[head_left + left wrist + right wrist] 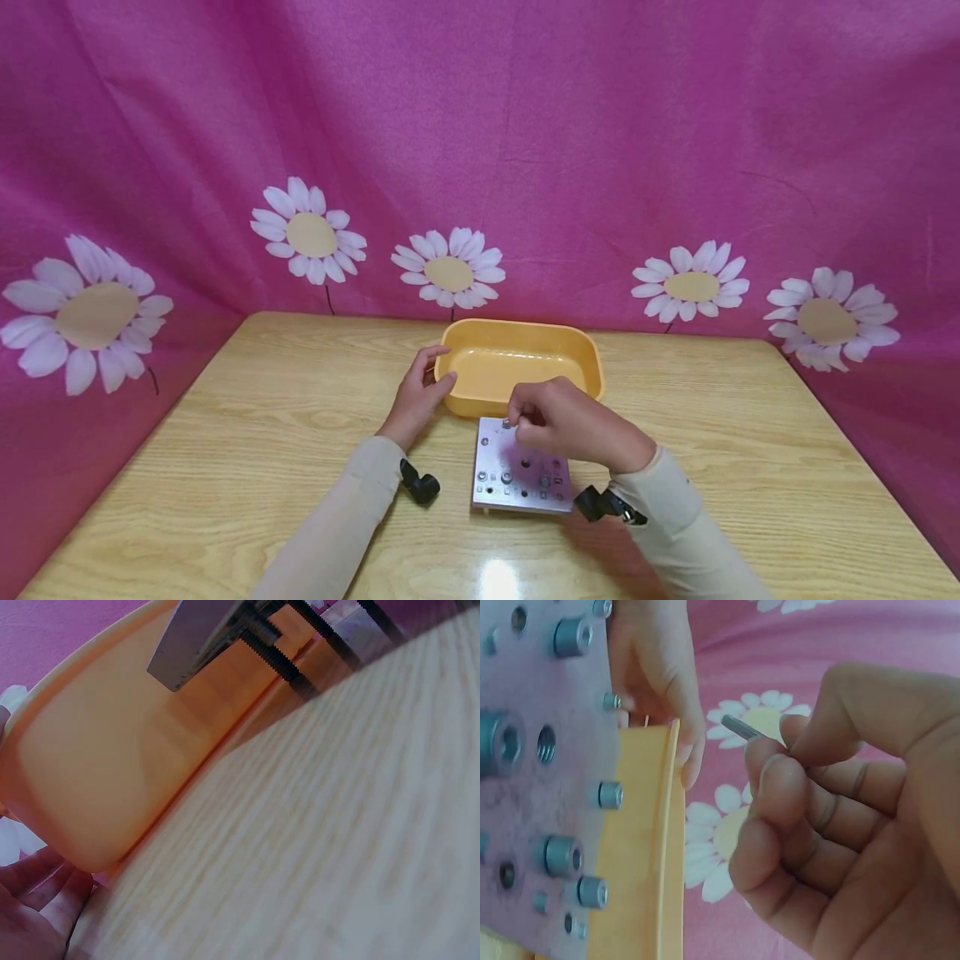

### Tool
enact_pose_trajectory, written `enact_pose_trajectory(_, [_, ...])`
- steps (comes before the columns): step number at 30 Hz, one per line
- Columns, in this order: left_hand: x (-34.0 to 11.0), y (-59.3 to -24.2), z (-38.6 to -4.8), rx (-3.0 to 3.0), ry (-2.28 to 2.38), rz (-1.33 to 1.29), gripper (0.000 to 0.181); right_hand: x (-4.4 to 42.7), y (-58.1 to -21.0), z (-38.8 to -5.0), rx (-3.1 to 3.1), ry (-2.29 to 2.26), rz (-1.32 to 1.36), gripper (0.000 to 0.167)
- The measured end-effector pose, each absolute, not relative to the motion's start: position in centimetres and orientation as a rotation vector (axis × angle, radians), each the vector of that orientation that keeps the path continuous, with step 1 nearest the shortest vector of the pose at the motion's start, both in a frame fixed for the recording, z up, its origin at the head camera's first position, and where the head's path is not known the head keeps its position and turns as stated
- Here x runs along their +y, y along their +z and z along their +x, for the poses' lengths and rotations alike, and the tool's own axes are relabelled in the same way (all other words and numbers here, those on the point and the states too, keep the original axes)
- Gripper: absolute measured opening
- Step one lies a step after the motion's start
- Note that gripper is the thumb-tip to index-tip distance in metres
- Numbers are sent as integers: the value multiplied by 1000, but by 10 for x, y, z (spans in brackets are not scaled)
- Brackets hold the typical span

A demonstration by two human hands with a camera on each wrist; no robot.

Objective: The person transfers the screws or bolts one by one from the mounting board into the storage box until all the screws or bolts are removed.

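At the left end of the yellow bin (517, 327), my left hand (417, 402) grips the wall, a digit over the rim. Its fingers (45, 881) lie against the bin's outer corner in the left wrist view. My right hand (573, 421) is above the far part of a metal plate (517, 457). Between thumb and fingertips it pinches a thin metal pin (739, 727), whose free end sticks out; the rest is hidden in the fingers. The plate (555, 787) carries several socket-head screws (564, 856) and some holes.
Threaded legs (274, 660) show under the plate, which stands on the wooden table (300, 433) just in front of the bin. A pink curtain (562, 167) with large white flowers hangs behind the table and at both sides.
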State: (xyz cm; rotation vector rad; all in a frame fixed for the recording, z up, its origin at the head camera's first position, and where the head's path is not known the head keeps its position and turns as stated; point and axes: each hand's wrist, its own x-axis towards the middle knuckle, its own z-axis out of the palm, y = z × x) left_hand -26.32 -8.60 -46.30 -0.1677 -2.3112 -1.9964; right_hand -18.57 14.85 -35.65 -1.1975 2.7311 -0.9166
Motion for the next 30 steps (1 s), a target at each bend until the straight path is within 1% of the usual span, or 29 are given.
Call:
enact_pose_trajectory(6, [-86,-464,-263,-2303,-1993,-165,41,154,-360,-194,2773,-958,-1119,12])
enact_pose_trajectory(12, [-85,-463,-263,-2319,-1979,-143,39,160,-364,-201,2826,-1011,-1001,13])
enact_pose_trajectory(16, [-84,-462,-263,-2333,-1966,-131,39,166,-367,-207,2857,-1063,-932,9])
enact_pose_trajectory(22, [-84,-462,-262,-2330,-1969,-135,39,175,-373,-216,2936,-1088,-946,6])
enact_pose_trajectory(30, [-85,-463,-262,-2320,-1973,-138,38,183,-381,-226,2978,-1100,-922,10])
